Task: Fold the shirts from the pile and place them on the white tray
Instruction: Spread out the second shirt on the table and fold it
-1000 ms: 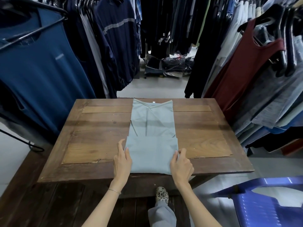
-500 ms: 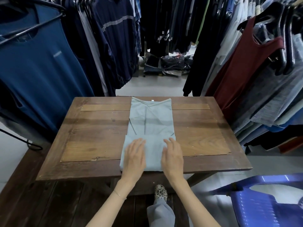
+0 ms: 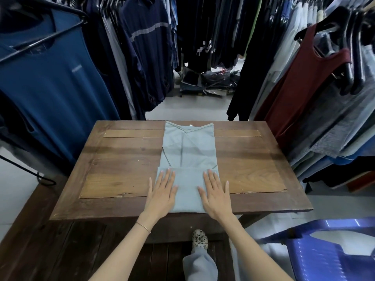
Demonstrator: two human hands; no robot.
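The brown wooden table carried one pale grey-blue fabric shirt, laid lengthwise at its centre with the collar at the far edge. The shirt's sides were folded inward and its near hem was folded up once. The left hand and right hand lay flat with straight fingers, pressing the near fold and grasping nothing. A further fold appeared outstanding. No pile or white tray was in view, and placement was not yet done.

One pale shirt, one table, one left hand, one right hand, one blue chair.
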